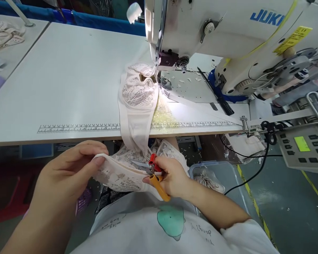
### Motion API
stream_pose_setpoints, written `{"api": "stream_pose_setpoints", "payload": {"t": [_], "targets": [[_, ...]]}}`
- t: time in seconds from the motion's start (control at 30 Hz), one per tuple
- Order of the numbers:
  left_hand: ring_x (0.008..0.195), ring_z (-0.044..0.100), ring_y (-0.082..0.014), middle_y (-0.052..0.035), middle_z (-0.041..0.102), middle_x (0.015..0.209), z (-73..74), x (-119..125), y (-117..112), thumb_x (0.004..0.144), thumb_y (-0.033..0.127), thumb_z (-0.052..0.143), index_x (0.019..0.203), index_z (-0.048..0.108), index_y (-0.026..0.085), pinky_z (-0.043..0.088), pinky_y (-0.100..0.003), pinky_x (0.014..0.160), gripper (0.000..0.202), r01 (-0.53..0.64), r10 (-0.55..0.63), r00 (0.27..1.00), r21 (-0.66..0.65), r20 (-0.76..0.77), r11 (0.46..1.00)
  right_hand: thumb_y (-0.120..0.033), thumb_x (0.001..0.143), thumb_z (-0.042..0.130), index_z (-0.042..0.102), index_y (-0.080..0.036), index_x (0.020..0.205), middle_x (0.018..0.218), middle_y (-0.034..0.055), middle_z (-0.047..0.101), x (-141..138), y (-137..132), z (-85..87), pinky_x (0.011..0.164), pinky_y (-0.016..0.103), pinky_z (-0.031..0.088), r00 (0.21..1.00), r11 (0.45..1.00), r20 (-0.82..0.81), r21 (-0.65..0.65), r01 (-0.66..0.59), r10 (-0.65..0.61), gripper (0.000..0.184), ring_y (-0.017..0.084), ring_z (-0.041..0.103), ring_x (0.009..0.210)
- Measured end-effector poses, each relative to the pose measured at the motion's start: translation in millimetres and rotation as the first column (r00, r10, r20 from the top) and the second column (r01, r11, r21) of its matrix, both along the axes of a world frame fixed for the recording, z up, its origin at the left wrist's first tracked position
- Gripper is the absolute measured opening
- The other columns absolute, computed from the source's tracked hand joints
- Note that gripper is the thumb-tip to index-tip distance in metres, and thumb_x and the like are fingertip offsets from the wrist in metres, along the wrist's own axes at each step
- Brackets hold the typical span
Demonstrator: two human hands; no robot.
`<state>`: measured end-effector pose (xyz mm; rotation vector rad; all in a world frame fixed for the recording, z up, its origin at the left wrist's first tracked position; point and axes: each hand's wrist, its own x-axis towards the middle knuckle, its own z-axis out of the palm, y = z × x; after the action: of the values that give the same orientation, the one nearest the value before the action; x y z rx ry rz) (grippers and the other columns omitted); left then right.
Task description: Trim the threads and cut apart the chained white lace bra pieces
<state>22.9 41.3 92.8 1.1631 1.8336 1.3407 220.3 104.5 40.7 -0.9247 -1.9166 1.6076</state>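
Cream lace fabric, part of a bra (122,178), is stretched between my hands over my lap. My left hand (71,169) pinches its edge between thumb and fingertips. In my right hand (175,176) are small scissors (157,187) with one red and one orange handle; the blades point left and lie along the lace. Some fingers of this hand are hidden, and it also appears to touch the fabric. Another lace piece, a bra cup with a band (137,95), lies under the sewing machine's needle area and hangs over the table edge.
The sewing machine (201,31) stands over the white table (69,77), which has a printed ruler (79,128) along its front edge. A black-handled tool (217,93) lies beside fabric scraps. A control panel (304,148) and a plastic bin (228,173) are at right.
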Motion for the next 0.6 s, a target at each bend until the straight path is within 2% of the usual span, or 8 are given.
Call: {"api": "stream_pose_setpoints", "payload": {"t": [0.07, 0.13, 0.23, 0.3, 0.4, 0.47, 0.53, 0.6], "targets": [[0.092, 0.058, -0.0197, -0.0004, 0.062, 0.098, 1.5, -1.1, -3.3, 0.076, 0.014, 0.060, 0.090, 0.061, 0.025, 0.049, -0.035, 0.084, 0.018, 0.192, -0.150, 0.921, 0.082, -0.360, 0.978, -0.024, 0.060, 0.065, 0.039, -0.021, 0.058, 0.058, -0.0053, 0.043, 0.5, 0.2, -0.7, 0.041, 0.018, 0.034, 1.000, 1.000, 0.017, -0.021, -0.012, 0.012, 0.027, 0.009, 0.041, 0.051], [0.105, 0.055, -0.0222, -0.0029, 0.063, 0.107, 1.6, 2.4, -4.5, 0.079, 0.014, 0.057, 0.100, 0.058, 0.025, 0.036, -0.045, 0.102, 0.023, 0.446, -0.294, 0.711, 0.087, -0.639, 0.891, -0.025, 0.061, 0.066, 0.043, -0.020, 0.062, 0.059, -0.0054, 0.045, 1.5, -0.7, -1.9, 0.044, 0.019, 0.037, 1.000, 1.000, 0.014, -0.013, -0.019, 0.019, 0.023, 0.009, 0.043, 0.052], [0.110, 0.054, -0.0219, -0.0045, 0.067, 0.102, -5.8, 13.0, -0.1, 0.087, 0.016, 0.048, 0.101, 0.058, 0.021, 0.025, -0.048, 0.110, 0.018, 0.706, -0.496, 0.394, -0.091, -0.774, 0.702, -0.032, 0.065, 0.067, 0.047, -0.020, 0.067, 0.061, -0.0055, 0.048, 3.1, -3.8, -4.4, 0.052, 0.021, 0.042, 0.999, 0.999, -0.040, -0.009, -0.036, 0.036, 0.023, 0.010, 0.047, 0.055], [0.094, 0.061, -0.0213, -0.0046, 0.069, 0.087, -15.4, 18.6, 5.3, 0.089, 0.018, 0.044, 0.094, 0.060, 0.017, 0.032, -0.047, 0.105, 0.017, 0.755, -0.581, 0.279, -0.199, -0.764, 0.625, -0.040, 0.066, 0.067, 0.047, -0.020, 0.068, 0.063, -0.0049, 0.049, 4.1, -5.5, -5.6, 0.053, 0.021, 0.042, 0.997, 0.999, -0.063, -0.037, -0.036, 0.034, 0.029, 0.010, 0.047, 0.056], [0.067, 0.060, -0.0193, -0.0051, 0.066, 0.073, -28.8, 21.2, 11.6, 0.091, 0.021, 0.040, 0.085, 0.062, 0.015, 0.048, -0.036, 0.075, 0.024, 0.763, -0.621, 0.287, -0.218, -0.729, 0.608, -0.051, 0.065, 0.067, 0.044, -0.020, 0.066, 0.063, -0.0038, 0.048, 6.7, -5.3, -5.1, 0.048, 0.021, 0.040, 0.999, 0.997, 0.011, -0.063, -0.043, 0.044, 0.039, 0.010, 0.045, 0.054], [0.061, 0.057, -0.0189, -0.0057, 0.063, 0.069, -33.0, 20.8, 13.5, 0.092, 0.023, 0.036, 0.084, 0.062, 0.015, 0.044, -0.029, 0.056, 0.028, 0.771, -0.658, 0.317, -0.219, -0.683, 0.598, -0.055, 0.066, 0.065, 0.043, -0.020, 0.065, 0.061, -0.0033, 0.048, 9.6, -3.4, -4.1, 0.046, 0.021, 0.039, 0.995, 0.997, 0.080, -0.047, -0.057, 0.061, 0.041, 0.010, 0.044, 0.053], [0.059, 0.056, -0.0177, -0.0048, 0.062, 0.067, -33.5, 20.0, 14.9, 0.092, 0.021, 0.034, 0.086, 0.062, 0.015, 0.040, -0.026, 0.052, 0.029, 0.780, -0.727, 0.342, -0.251, -0.596, 0.573, -0.054, 0.069, 0.062, 0.044, -0.020, 0.065, 0.060, -0.0025, 0.049, 13.5, -1.1, -3.4, 0.047, 0.022, 0.040, 0.991, 0.998, 0.126, 0.040, -0.052, 0.047, 0.039, 0.011, 0.045, 0.052], [0.059, 0.057, -0.0166, -0.0033, 0.063, 0.068, -32.8, 18.8, 16.8, 0.089, 0.020, 0.038, 0.085, 0.063, 0.018, 0.038, -0.025, 0.053, 0.026, 0.763, -0.766, 0.440, -0.255, -0.469, 0.594, -0.046, 0.074, 0.060, 0.048, -0.020, 0.070, 0.064, 0.0001, 0.055, 17.6, 1.5, -3.0, 0.052, 0.025, 0.043, 0.992, 0.976, 0.129, 0.212, -0.044, 0.017, 0.029, 0.014, 0.051, 0.056]]}}
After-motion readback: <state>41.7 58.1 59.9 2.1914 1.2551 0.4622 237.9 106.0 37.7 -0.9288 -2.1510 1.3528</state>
